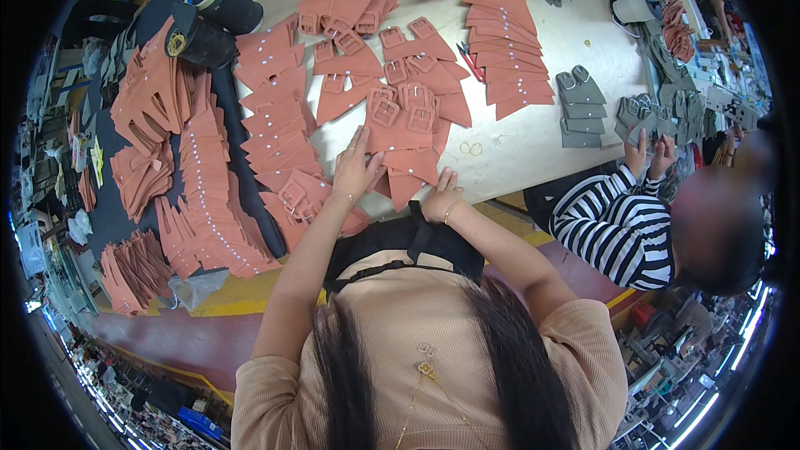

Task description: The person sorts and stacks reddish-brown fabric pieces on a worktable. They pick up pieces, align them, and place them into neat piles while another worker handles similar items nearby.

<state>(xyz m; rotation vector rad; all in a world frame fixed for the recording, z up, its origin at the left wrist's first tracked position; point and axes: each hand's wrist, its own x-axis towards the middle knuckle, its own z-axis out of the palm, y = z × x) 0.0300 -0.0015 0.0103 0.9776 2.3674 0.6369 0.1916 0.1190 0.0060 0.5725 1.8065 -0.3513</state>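
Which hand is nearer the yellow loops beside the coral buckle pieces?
Right. The right hand is close by, below and slightly left of the yellow loops; the left hand is farther left, across the coral buckle pieces.

The pale surface [517, 165] bears a heap of buckled salmon pieces [404, 117] between and beyond the left grip [356, 170] and right grip [442, 200]. Yellow loops [471, 149] lie just beyond the right grip, red-handled snips [472, 64] farther off, grey-green buckled pieces [581, 106] to its right. Left of the left grip, a dark stretch [227, 100] carries rows of salmon pieces [204, 171].
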